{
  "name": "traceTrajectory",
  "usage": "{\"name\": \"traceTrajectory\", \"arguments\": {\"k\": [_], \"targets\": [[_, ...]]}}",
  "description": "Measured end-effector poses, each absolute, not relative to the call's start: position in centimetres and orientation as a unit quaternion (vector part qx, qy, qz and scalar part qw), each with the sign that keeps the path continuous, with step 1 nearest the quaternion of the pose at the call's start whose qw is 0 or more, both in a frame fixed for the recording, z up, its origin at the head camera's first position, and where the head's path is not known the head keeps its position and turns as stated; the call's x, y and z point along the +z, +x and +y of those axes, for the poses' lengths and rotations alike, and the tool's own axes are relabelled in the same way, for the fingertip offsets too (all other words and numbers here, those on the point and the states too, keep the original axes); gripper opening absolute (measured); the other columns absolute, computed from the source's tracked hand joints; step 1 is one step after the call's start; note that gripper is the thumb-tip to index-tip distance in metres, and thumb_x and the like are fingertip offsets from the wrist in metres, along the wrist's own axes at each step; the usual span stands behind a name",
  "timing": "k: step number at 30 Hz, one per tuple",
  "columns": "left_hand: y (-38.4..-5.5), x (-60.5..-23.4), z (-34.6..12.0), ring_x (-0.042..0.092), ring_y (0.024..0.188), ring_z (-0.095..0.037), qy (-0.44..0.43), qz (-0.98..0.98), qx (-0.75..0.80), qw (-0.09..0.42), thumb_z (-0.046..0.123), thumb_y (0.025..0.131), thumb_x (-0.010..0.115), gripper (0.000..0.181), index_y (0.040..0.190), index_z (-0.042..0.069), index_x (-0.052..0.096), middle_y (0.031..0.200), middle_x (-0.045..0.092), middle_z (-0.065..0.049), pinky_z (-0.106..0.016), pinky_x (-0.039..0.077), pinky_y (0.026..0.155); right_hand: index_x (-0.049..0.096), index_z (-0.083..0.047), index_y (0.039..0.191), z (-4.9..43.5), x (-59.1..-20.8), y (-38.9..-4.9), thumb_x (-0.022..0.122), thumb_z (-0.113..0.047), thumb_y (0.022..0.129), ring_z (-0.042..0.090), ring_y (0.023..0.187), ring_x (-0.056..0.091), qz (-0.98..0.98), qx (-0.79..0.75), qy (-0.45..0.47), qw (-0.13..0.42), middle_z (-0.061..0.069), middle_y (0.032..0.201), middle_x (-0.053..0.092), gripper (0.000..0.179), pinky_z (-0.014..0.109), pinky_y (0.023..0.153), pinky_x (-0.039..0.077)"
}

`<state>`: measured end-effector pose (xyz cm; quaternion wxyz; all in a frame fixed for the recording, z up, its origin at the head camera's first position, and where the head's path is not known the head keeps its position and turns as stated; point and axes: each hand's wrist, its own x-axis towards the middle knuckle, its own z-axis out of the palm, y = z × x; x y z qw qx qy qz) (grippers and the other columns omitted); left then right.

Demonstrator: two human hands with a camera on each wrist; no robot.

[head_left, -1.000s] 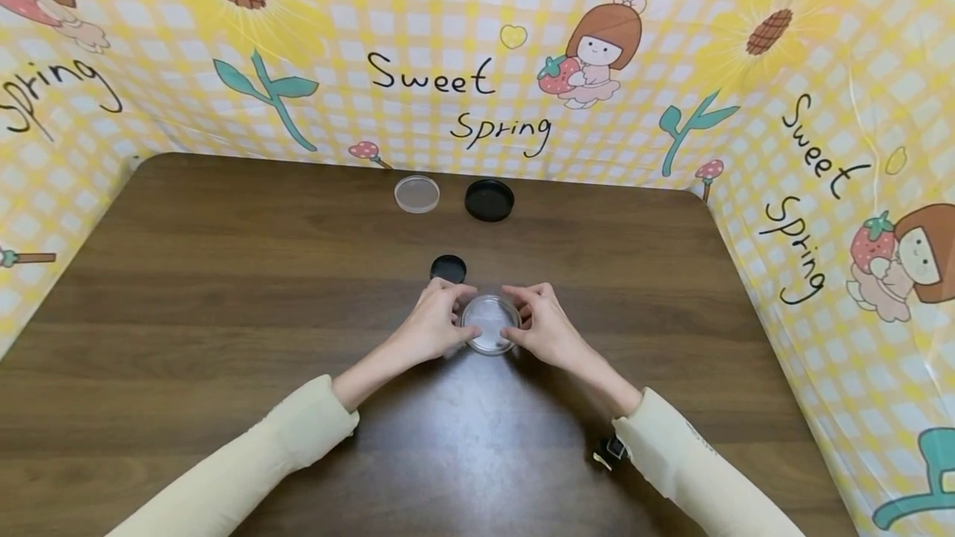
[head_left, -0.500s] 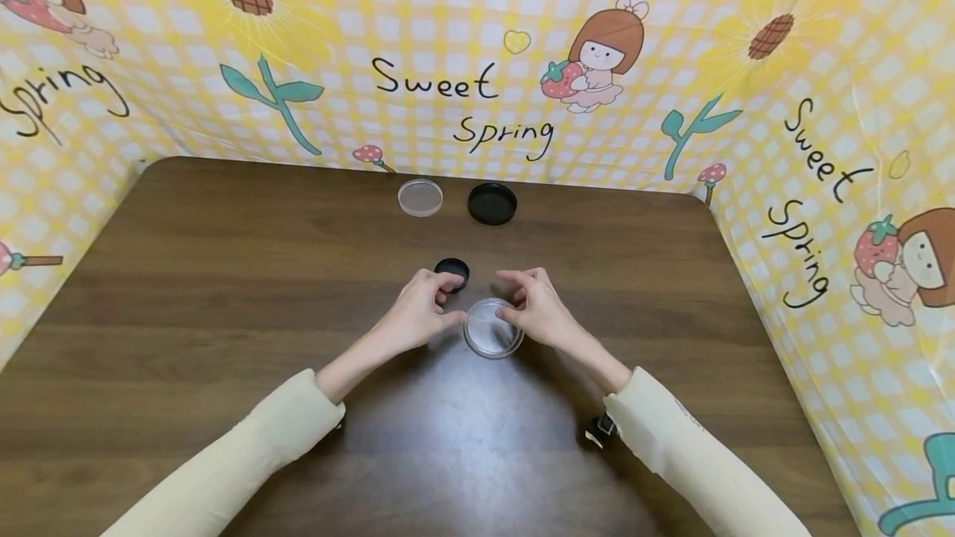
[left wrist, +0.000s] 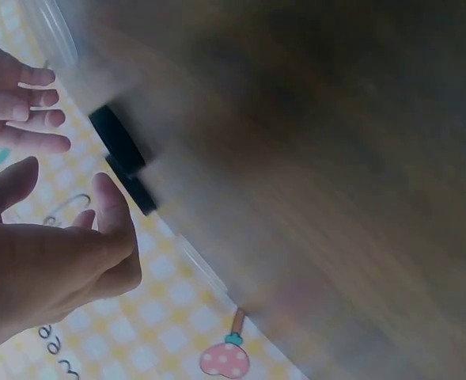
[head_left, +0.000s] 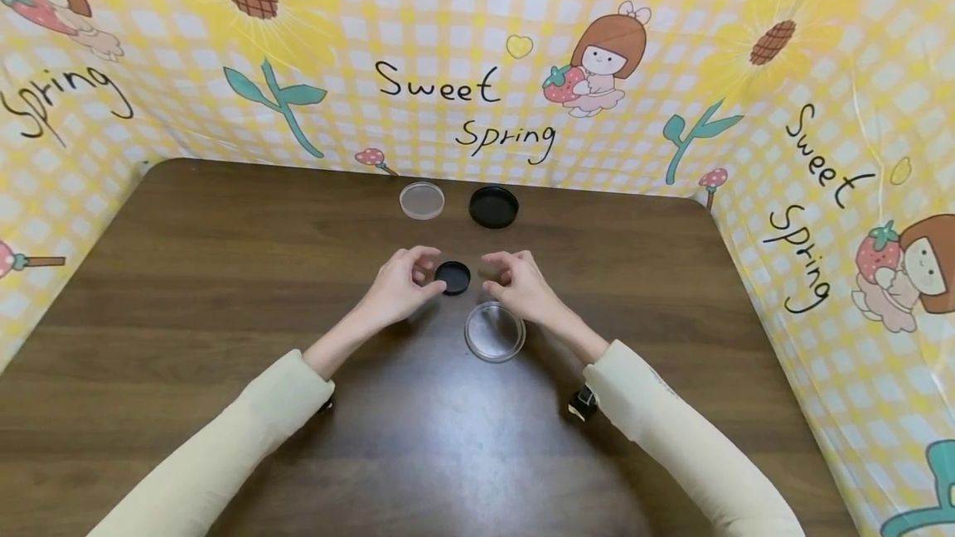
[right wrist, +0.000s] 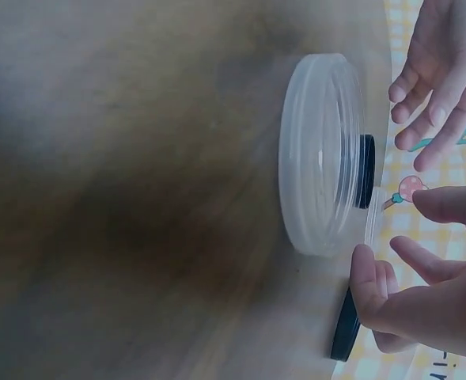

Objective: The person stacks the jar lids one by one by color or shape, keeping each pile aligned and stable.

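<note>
A small round black lid point(head_left: 452, 278) lies on the table between my two hands. To its left is my left hand point(head_left: 399, 287), fingers and thumb parted, with the thumb tip overlapping the lid's edge in the head view. My right hand point(head_left: 520, 287) hovers at the right, fingers loosely bent, a gap between it and the lid. Neither hand holds anything. Just in front of the lid, below the right thumb, sits a shallow clear round dish point(head_left: 495, 331); its ribbed side shows large in the right wrist view point(right wrist: 316, 158).
Toward the back edge of the brown wooden table point(head_left: 224, 288) lie a clear round lid point(head_left: 422, 200) and a larger black round lid point(head_left: 493, 207), side by side. A yellow checked cloth point(head_left: 418, 15) with printed flowers hangs behind and along both sides.
Both hands have let go of the clear dish and moved away from it toward the back left, to either side of the small black lid. The dish stays on the table.
</note>
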<state>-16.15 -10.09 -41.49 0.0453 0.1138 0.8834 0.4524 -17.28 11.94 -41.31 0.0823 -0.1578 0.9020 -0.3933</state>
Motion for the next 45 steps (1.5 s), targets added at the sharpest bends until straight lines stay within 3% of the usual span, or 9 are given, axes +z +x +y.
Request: {"name": "traceTrajectory", "arguments": {"k": [8, 27, 39, 45], "targets": [[-18.0, -41.6, -11.5, 0.057, 0.096, -0.036, 0.094, 0.884, 0.456, 0.03, 0.008, 0.086, 0.069, 0.046, 0.127, -0.007, 0.054, 0.109, 0.057, -0.024, -0.045, 0.045, 0.087, 0.058, -0.001, 0.128, 9.8, -40.9, -19.5, 0.068, -0.007, 0.088, 0.029, 0.107, 0.046, 0.905, -0.381, -0.175, 0.078, 0.017, 0.118, 0.063, 0.042, 0.039, 0.089, 0.039], [-22.4, -43.1, -12.0, 0.047, 0.099, -0.035, 0.052, 0.903, 0.427, 0.011, 0.009, 0.086, 0.069, 0.053, 0.132, -0.008, 0.048, 0.11, 0.05, -0.025, -0.045, 0.038, 0.089, 0.053, -0.001, 0.133, 5.8, -41.2, -24.3, 0.073, -0.005, 0.083, 0.028, 0.106, 0.049, 0.913, -0.365, -0.162, 0.089, 0.02, 0.118, 0.054, 0.054, 0.032, 0.09, 0.043], [-25.1, -42.9, -13.9, 0.037, 0.113, -0.04, 0.024, 0.91, 0.414, 0.023, 0.007, 0.085, 0.07, 0.059, 0.136, -0.006, 0.043, 0.118, 0.047, -0.028, -0.05, 0.032, 0.096, 0.047, 0.0, 0.138, 4.7, -42.0, -27.0, 0.072, -0.004, 0.084, 0.028, 0.106, 0.052, 0.908, -0.377, -0.155, 0.098, 0.021, 0.123, 0.05, 0.06, 0.029, 0.09, 0.043], [-27.2, -43.1, -14.8, 0.036, 0.116, -0.041, 0.038, 0.914, 0.403, 0.019, 0.005, 0.084, 0.071, 0.064, 0.138, -0.007, 0.039, 0.121, 0.046, -0.029, -0.051, 0.029, 0.098, 0.043, 0.0, 0.141, 3.9, -42.2, -28.3, 0.071, -0.006, 0.085, 0.026, 0.117, 0.042, 0.917, -0.355, -0.16, 0.084, 0.02, 0.12, 0.055, 0.062, 0.03, 0.095, 0.039]]}}
